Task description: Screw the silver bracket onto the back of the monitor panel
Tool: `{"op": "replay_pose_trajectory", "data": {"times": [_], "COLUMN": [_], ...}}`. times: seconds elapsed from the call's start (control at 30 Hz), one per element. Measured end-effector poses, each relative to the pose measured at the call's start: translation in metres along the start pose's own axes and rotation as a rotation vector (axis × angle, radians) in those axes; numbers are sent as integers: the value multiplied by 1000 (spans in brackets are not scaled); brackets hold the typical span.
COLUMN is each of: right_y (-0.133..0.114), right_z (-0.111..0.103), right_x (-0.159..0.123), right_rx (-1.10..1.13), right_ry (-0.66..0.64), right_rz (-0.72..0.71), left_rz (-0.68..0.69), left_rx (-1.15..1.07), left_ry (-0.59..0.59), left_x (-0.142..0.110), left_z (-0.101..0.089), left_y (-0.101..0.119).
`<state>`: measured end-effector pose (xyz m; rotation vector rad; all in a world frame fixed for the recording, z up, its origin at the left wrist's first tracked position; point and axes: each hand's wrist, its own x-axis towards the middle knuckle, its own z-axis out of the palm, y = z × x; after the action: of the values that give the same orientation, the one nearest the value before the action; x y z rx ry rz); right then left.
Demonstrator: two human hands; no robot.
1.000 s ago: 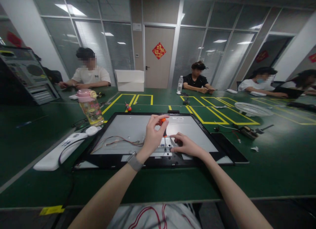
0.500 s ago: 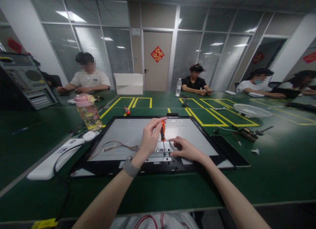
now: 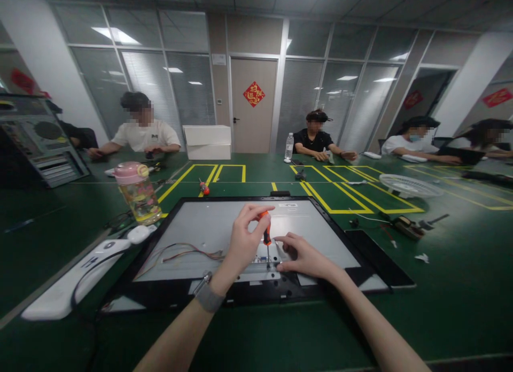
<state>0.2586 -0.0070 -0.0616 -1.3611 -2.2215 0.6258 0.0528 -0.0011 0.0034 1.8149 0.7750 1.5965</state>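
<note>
An orange-and-black screwdriver (image 3: 266, 234) stands nearly upright, its handle top between the thumb and fingers of my left hand (image 3: 244, 234). Its tip meets a small metal bracket (image 3: 262, 258) with a circuit board, near the lower middle of a flat display panel (image 3: 192, 217). To the right of the shaft, my right hand (image 3: 302, 254) has its thumb and index finger at the bracket's right end, the other fingers curled. The panel lies back side up, grey inside a black frame. Thin coloured wires (image 3: 180, 249) run across its left part.
A white power strip (image 3: 76, 281) and a pink-lidded bottle (image 3: 138, 193) are at the left. A black phone-like slab (image 3: 379, 257) lies beside the panel's right edge. Farther right are a dark tool (image 3: 409, 226) and a white round tray (image 3: 411, 186). Several people sit across the green table (image 3: 460, 308).
The view has tilted up slightly, so the table things appear lower. The screwdriver stays at the same spot on the bracket, and both hands keep nearly the same pose.
</note>
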Motion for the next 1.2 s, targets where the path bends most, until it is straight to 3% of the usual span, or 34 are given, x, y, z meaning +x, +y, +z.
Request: {"op": "replay_pose_trajectory", "data": {"times": [0.1, 0.27, 0.4, 0.57, 0.77, 0.93, 1.07, 1.2], "right_y": [-1, 0, 2, 0, 1, 2, 1, 0], "right_z": [0, 1, 1, 1, 1, 1, 0, -1], "right_x": [0, 1, 1, 0, 1, 1, 1, 1], "right_rx": [-7, 12, 23, 21, 15, -6, -22, -14], "right_ry": [-1, -3, 8, 17, 13, 8, -8, -6], "right_rz": [3, -11, 0, 13, -7, -12, -7, -4], "left_rz": [-10, -6, -24, -14, -86, -63, -135, -87], "left_rx": [-47, 1, -2, 33, -101, -85, -168, -88], "left_ry": [-54, 5, -21, 71, -73, -6, -45, -13], "left_x": [3, 3, 3, 4, 7, 5, 2, 1], "left_z": [-2, -3, -3, -2, -5, -3, 0, 2], "left_y": [1, 2, -1, -2, 1, 2, 5, 7]}}
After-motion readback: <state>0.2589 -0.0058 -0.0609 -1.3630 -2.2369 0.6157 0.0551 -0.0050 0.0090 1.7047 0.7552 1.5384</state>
